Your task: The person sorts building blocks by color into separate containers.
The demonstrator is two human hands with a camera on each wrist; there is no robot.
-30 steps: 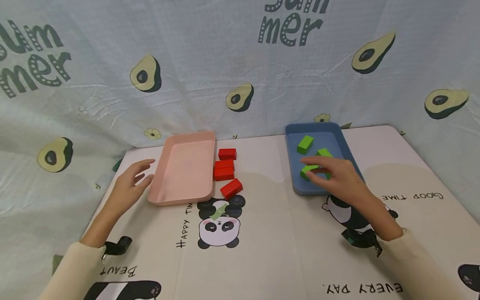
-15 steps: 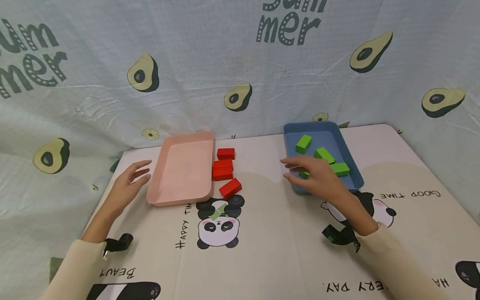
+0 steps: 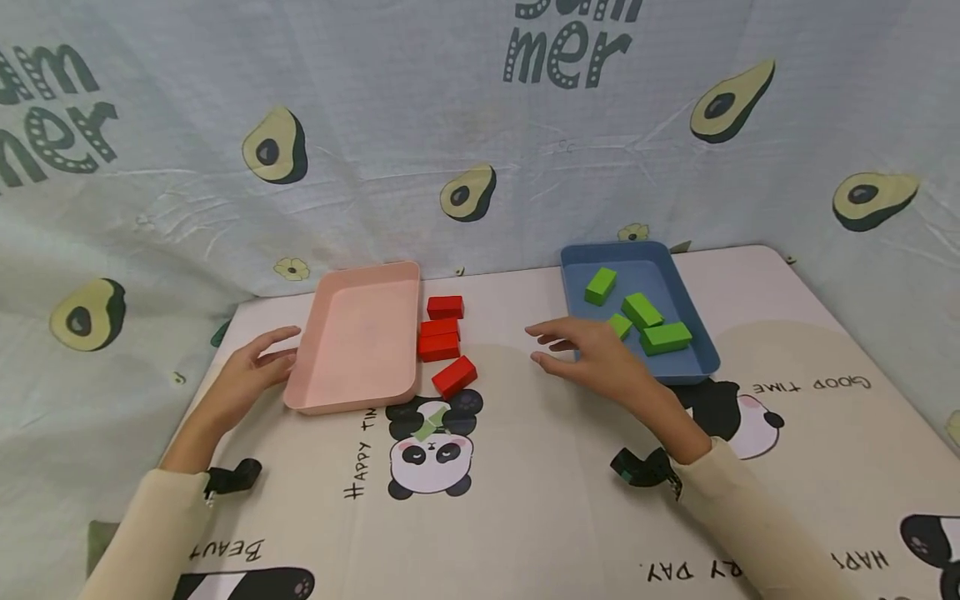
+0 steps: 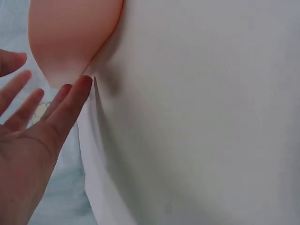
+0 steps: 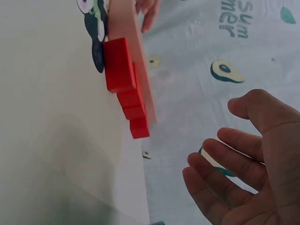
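My left hand is at the left side of a pink tray, its fingers loosely bent and holding nothing; whether they touch the rim I cannot tell. Just right of that tray, several red blocks lie in a rough column on the table. My right hand hovers at the left side of a blue tray, fingers relaxed and apart, with nothing in them. Several green blocks lie inside the blue tray, one partly hidden behind the right hand. The right wrist view shows the red blocks beyond the bare fingers.
A pale cloth printed with pandas and lettering covers the table. Behind it hangs a white curtain with avocado prints. A black strap is on the left wrist, another black strap on the right.
My right hand has moved left from over the green blocks to the blue tray's left side, uncovering more of them. The left hand has stayed beside the pink tray; the view has shifted slightly.
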